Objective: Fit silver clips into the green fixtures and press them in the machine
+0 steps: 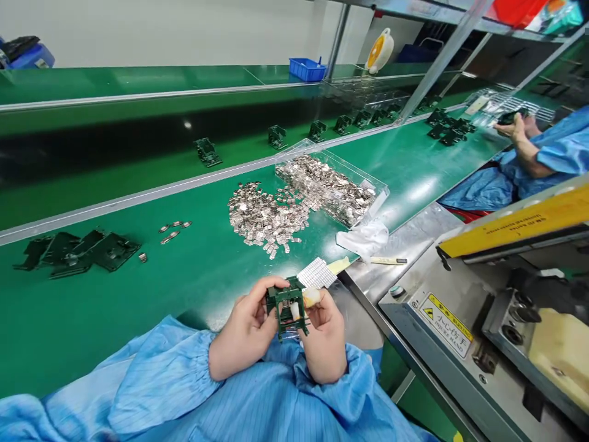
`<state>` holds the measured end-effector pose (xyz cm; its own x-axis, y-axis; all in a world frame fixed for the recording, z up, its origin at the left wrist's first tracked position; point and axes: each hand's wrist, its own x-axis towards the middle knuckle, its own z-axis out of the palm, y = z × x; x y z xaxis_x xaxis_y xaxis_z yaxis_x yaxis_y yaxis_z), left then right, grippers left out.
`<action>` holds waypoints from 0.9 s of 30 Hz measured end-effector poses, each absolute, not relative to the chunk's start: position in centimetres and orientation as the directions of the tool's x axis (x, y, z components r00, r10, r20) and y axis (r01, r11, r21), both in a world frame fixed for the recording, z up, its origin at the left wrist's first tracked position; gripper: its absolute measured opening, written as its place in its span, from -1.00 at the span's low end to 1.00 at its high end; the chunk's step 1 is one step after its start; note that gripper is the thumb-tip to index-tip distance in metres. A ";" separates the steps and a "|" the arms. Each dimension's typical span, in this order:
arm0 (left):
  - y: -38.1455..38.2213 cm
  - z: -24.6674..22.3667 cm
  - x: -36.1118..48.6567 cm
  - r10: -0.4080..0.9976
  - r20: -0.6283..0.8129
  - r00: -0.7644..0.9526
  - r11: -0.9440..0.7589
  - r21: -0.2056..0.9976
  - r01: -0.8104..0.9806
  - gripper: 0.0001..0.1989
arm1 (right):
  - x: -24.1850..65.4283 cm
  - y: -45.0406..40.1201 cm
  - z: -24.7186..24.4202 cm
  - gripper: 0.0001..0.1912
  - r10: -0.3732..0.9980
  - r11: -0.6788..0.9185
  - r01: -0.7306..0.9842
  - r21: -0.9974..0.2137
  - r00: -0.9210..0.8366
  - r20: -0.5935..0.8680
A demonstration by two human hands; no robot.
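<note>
A dark green plastic frame (272, 299) with an open middle is held up close to my body, above the table's front edge. My left hand (239, 337) is closed on its left side, fingers over the top and thumb at the front. My right hand (326, 344) pinches its right side; whitish finger covers (311, 298) sit on fingertips there. Whether the right hand also holds a small part inside the frame is hidden. Just behind the frame lies a white sheet with a grid of small squares (317, 273). Farther back spreads a pile of small silvery metal pieces (262, 215).
A clear plastic tray (380, 199) of metal pieces lies behind the pile. More green frames (113, 250) rest at left, others (277, 136) along the back belt. A white cloth (363, 239) and a machine (427, 301) stand right. A co-worker's hands (519, 129) hold a dark part.
</note>
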<state>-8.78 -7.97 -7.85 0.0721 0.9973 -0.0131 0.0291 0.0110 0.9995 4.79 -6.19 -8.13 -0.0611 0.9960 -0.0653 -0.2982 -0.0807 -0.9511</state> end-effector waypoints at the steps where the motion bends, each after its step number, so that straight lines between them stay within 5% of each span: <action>1: -7.9 -7.9 -8.6 0.996 -0.034 0.085 0.033 0.999 0.009 -0.74 | 5.4 -6.5 -8.5 -0.84 0.998 -0.063 -0.274 -0.960 -0.041 -0.054; 7: -4.4 -8.1 -6.6 0.997 -0.012 -0.082 -0.005 0.980 -0.201 -0.65 | 10.0 -6.5 -13.4 -0.65 0.962 -0.095 -0.034 -0.995 0.253 -0.100; 12: -0.2 -9.4 -2.8 0.986 0.124 -0.109 -0.144 0.969 -0.199 -0.60 | 9.5 -3.2 -16.2 -0.68 0.966 -0.045 0.036 -0.998 0.255 -0.034; 21: 0.9 -11.7 -2.0 0.989 0.115 -0.088 -0.127 0.982 -0.140 -0.66 | 8.2 -2.1 -18.4 -0.62 0.932 0.182 0.195 -0.964 0.277 0.232; 27: 1.1 -11.3 -2.5 0.996 0.081 -0.048 -0.084 0.995 -0.055 -0.62 | 9.6 -1.8 -19.4 -0.67 0.920 0.316 0.305 -0.898 0.132 0.369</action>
